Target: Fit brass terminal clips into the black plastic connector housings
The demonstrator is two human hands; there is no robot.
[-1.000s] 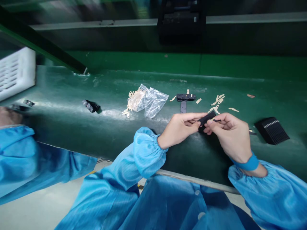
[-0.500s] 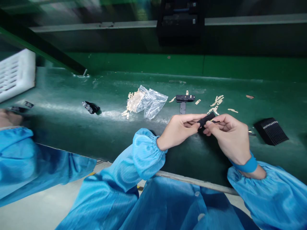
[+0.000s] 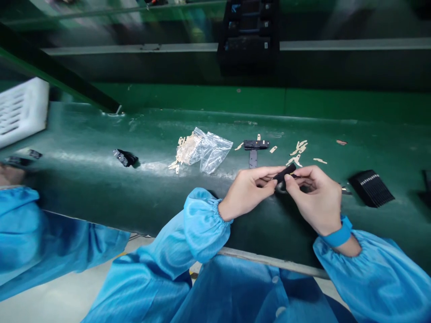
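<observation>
My left hand (image 3: pixel 247 190) and my right hand (image 3: pixel 314 197) meet just above the green belt (image 3: pixel 101 179), both pinched on a small black plastic part (image 3: pixel 285 172) held between the fingertips. My right hand also pinches something thin beside the part, too small to make out. Just beyond the hands lie two more black parts in a T shape (image 3: pixel 254 148) and several loose tan metal strips (image 3: pixel 298 150). A clear plastic bag (image 3: pixel 205 150) with more tan strips sits to the left of them.
A stack of black parts (image 3: pixel 370 188) lies right of my right hand. Another black part (image 3: pixel 125 157) rests on the belt at left. A co-worker's blue sleeve (image 3: pixel 33 237) and hand are at the far left, near a white crate (image 3: pixel 20 110).
The view has tilted slightly, shifting everything a little down and left. My hands stay together on the black part, with the fingers working closer over it.
</observation>
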